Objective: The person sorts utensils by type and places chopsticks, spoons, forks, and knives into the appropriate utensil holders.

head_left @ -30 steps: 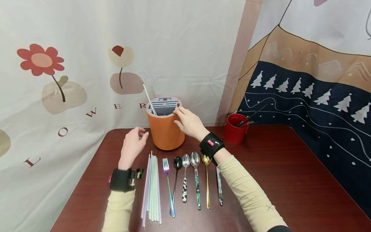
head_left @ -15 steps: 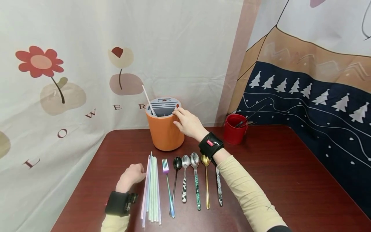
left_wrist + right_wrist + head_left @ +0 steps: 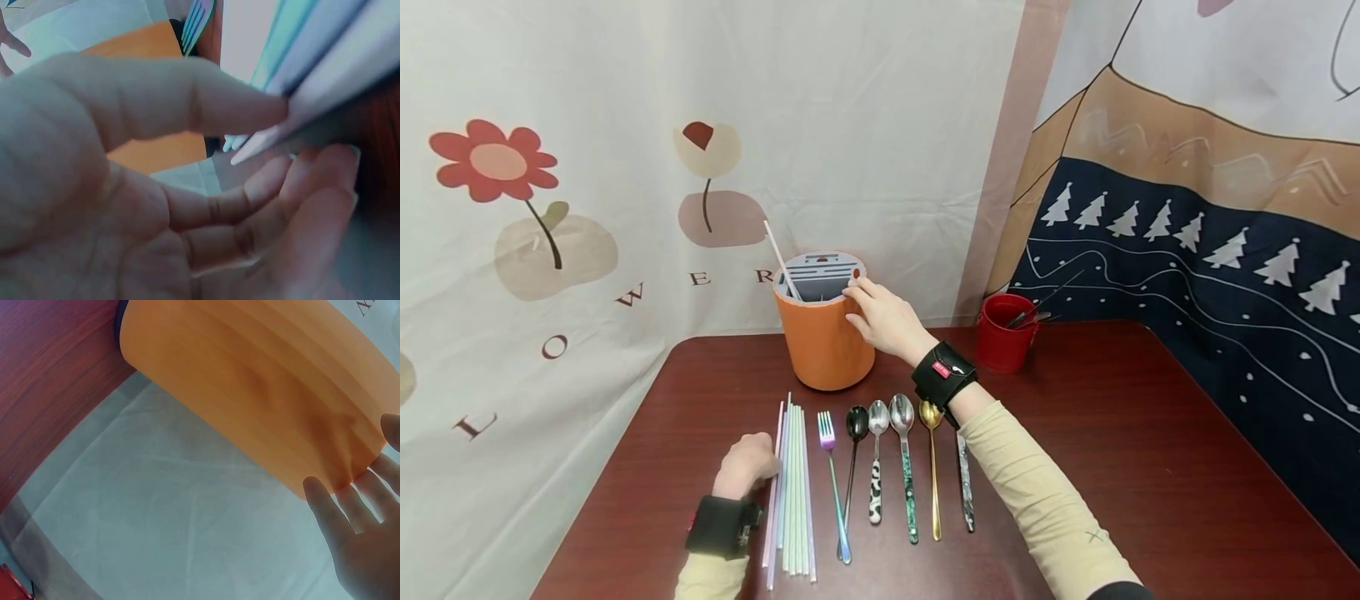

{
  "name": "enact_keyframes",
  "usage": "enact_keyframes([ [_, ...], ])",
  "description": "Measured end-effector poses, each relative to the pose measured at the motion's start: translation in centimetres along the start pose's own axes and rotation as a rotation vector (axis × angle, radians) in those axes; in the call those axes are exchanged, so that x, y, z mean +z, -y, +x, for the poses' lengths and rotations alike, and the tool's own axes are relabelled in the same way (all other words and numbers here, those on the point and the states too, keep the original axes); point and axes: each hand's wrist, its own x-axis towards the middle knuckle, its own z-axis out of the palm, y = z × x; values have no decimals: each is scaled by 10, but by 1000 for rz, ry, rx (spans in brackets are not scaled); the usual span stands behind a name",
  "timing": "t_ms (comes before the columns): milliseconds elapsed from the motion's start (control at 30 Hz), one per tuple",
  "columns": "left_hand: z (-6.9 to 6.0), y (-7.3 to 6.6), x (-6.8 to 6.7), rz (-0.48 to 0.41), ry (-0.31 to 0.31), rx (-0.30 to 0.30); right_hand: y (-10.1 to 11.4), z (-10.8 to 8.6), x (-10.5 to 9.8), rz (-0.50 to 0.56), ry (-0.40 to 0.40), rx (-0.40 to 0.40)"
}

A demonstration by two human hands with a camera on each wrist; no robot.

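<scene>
Several pale pastel drinking straws (image 3: 795,492) lie side by side on the table. My left hand (image 3: 747,465) is at their left edge; in the left wrist view its thumb (image 3: 250,112) touches the outermost straw, the other fingers loosely bent below with a gap. My right hand (image 3: 891,321) rests on the right rim of an orange cylindrical holder (image 3: 824,346), thumb against its outer side. In the right wrist view its fingers are fairly straight at the rim. The holder has a grey slotted top, and one white straw (image 3: 781,258) leans out of it.
Right of the straws lie a rainbow fork (image 3: 827,433), a black spoon (image 3: 857,425), two silver spoons with patterned handles, a gold spoon (image 3: 933,475) and a patterned handle (image 3: 966,492) partly under my right arm. A red bucket (image 3: 1002,346) with utensils stands back right.
My left hand has moved down from beside the orange holder to the left edge of the straws, then slightly right against them. The right hand keeps its place on the rim.
</scene>
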Motion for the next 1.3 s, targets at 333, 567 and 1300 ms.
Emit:
enact_keyframes([
  [333,0,-1,-1,-80,-27,-28,1,0,-3,2,6,2],
  [567,1,0,1,-84,-34,-62,2,1,-3,-3,12,6],
  [1300,-1,-4,1,-26,2,-54,1,0,0,-5,5,10],
])
